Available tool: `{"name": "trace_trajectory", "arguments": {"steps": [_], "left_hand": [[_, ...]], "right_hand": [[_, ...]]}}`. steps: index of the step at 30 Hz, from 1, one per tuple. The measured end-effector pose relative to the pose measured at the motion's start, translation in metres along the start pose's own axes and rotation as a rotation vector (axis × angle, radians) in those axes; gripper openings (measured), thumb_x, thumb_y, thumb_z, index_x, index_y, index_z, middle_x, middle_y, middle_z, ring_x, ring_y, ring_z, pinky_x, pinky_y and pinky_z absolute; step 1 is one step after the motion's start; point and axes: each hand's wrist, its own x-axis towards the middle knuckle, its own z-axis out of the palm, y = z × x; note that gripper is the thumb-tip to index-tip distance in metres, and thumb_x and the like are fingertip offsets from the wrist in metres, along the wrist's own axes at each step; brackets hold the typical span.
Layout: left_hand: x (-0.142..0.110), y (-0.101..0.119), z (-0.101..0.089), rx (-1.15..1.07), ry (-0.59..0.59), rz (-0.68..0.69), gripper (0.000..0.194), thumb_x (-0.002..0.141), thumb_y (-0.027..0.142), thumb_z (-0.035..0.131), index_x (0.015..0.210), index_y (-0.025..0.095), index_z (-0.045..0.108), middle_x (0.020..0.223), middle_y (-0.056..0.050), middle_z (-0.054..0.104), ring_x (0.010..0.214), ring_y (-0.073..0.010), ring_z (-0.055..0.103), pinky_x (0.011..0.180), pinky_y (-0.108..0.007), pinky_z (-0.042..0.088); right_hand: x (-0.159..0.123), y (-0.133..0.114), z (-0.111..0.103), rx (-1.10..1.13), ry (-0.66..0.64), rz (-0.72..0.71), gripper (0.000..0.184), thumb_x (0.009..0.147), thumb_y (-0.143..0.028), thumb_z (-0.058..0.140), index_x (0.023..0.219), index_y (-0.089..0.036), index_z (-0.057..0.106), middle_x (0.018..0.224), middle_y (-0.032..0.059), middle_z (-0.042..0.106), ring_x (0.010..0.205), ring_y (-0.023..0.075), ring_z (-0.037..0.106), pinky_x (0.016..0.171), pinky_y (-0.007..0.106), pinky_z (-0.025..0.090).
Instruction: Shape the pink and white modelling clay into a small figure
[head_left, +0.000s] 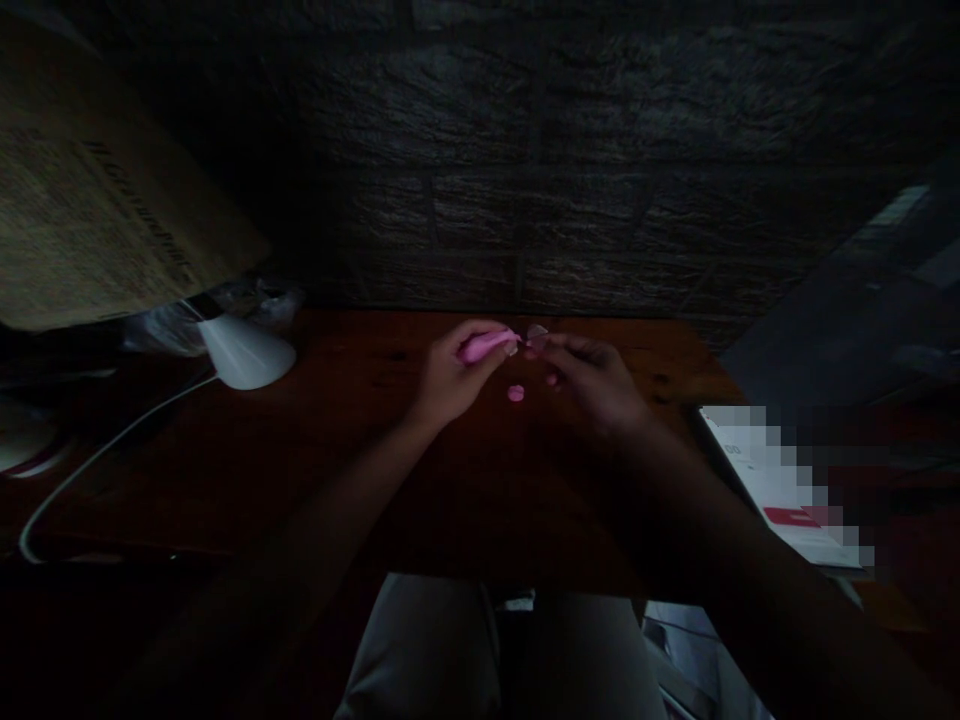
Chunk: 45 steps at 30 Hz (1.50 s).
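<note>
My left hand (450,375) is closed around a smooth pink lump of what looks like modelling clay (482,346), its narrow end pointing right. Just to the right, my right hand (596,375) pinches at a small pink bit by that narrow end; the dim light blurs where the two meet. A small pink ball of clay (516,393) rests on the wooden table (465,480) below and between my hands.
On the left stands a white lamp-like cone (247,352) with a white cord, beneath a large brown paper bag (112,200). A dark brick wall (480,180) rises behind the table. At the right lies a lit screen (772,480), partly pixelated.
</note>
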Motion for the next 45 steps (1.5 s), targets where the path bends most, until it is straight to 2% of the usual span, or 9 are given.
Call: {"name": "trace_trajectory", "arguments": {"steps": [4, 11, 15, 19, 23, 27, 34, 39, 45], "left_hand": [[0.006, -0.007, -0.012, 0.170, 0.117, -0.043, 0.015, 0.091, 0.031, 0.072, 0.099, 0.019, 0.072, 0.103, -0.007, 0.079, 0.096, -0.0200, 0.074, 0.091, -0.033, 0.057], [0.010, -0.029, -0.043, 0.734, -0.228, -0.231, 0.016, 0.094, 0.024, 0.060, 0.105, 0.022, 0.072, 0.112, -0.009, 0.078, 0.105, -0.0268, 0.071, 0.099, -0.041, 0.053], [0.006, -0.047, -0.045, 0.805, -0.254, -0.172, 0.019, 0.091, 0.026, 0.062, 0.106, 0.022, 0.073, 0.106, -0.010, 0.077, 0.100, -0.0278, 0.070, 0.095, -0.043, 0.054], [0.003, -0.040, -0.035, 0.714, -0.280, -0.047, 0.037, 0.084, 0.033, 0.074, 0.119, 0.019, 0.072, 0.129, -0.016, 0.071, 0.122, -0.0354, 0.063, 0.106, -0.053, 0.047], [-0.003, -0.023, -0.020, 0.382, -0.529, 0.051, 0.053, 0.082, 0.039, 0.082, 0.129, 0.021, 0.067, 0.134, -0.013, 0.069, 0.124, -0.0290, 0.064, 0.109, -0.047, 0.048], [-0.008, -0.018, -0.007, 0.294, -0.578, 0.044, 0.028, 0.086, 0.028, 0.078, 0.111, 0.018, 0.073, 0.120, -0.013, 0.075, 0.116, -0.0269, 0.068, 0.104, -0.045, 0.051], [-0.008, -0.010, -0.006, 0.129, -0.550, 0.037, 0.017, 0.093, 0.026, 0.070, 0.108, 0.019, 0.073, 0.100, -0.005, 0.079, 0.088, -0.0171, 0.073, 0.079, -0.029, 0.056], [-0.010, 0.003, -0.003, 0.022, -0.463, 0.077, 0.022, 0.090, 0.028, 0.075, 0.110, 0.020, 0.074, 0.105, -0.006, 0.080, 0.091, -0.0173, 0.074, 0.086, -0.031, 0.058], [-0.010, 0.011, -0.001, -0.052, -0.382, 0.077, 0.022, 0.086, 0.027, 0.078, 0.107, 0.020, 0.074, 0.102, -0.006, 0.079, 0.087, -0.0160, 0.074, 0.083, -0.029, 0.060]], "right_hand": [[0.002, -0.009, -0.005, 0.224, 0.082, 0.064, 0.020, 0.067, -0.036, 0.088, 0.077, -0.023, 0.077, 0.088, -0.0001, 0.076, 0.057, 0.0062, 0.046, 0.051, 0.019, 0.040], [0.010, -0.007, -0.017, 0.371, 0.095, 0.134, 0.032, 0.061, -0.026, 0.092, 0.088, -0.026, 0.074, 0.086, -0.0053, 0.073, 0.055, 0.0041, 0.045, 0.046, 0.017, 0.034], [0.015, 0.001, -0.024, 0.372, 0.069, 0.129, 0.029, 0.067, -0.030, 0.091, 0.089, -0.028, 0.072, 0.091, -0.0055, 0.074, 0.055, 0.0046, 0.048, 0.045, 0.019, 0.037], [0.020, 0.008, -0.032, 0.328, 0.057, 0.083, 0.029, 0.073, -0.045, 0.089, 0.085, -0.028, 0.071, 0.090, -0.0039, 0.074, 0.055, 0.0058, 0.050, 0.046, 0.021, 0.040], [0.023, 0.011, -0.036, 0.248, 0.064, 0.051, 0.037, 0.071, -0.056, 0.089, 0.084, -0.028, 0.069, 0.088, -0.0032, 0.073, 0.055, 0.0069, 0.052, 0.045, 0.023, 0.040], [0.021, 0.009, -0.033, 0.289, 0.062, 0.079, 0.039, 0.065, -0.049, 0.094, 0.084, -0.028, 0.068, 0.086, -0.0053, 0.073, 0.053, 0.0058, 0.049, 0.045, 0.021, 0.040], [0.020, 0.009, -0.031, 0.298, 0.058, 0.080, 0.031, 0.072, -0.037, 0.090, 0.093, -0.029, 0.069, 0.101, -0.0042, 0.076, 0.067, 0.0076, 0.064, 0.049, 0.017, 0.047], [0.021, 0.013, -0.030, 0.305, 0.066, 0.027, 0.028, 0.076, -0.032, 0.087, 0.099, -0.033, 0.070, 0.108, -0.0036, 0.078, 0.101, 0.0159, 0.074, 0.063, 0.021, 0.059], [0.019, 0.010, -0.022, 0.349, 0.084, 0.059, 0.024, 0.073, -0.021, 0.087, 0.092, -0.031, 0.075, 0.104, -0.0032, 0.079, 0.103, 0.0148, 0.074, 0.075, 0.021, 0.063]]}}
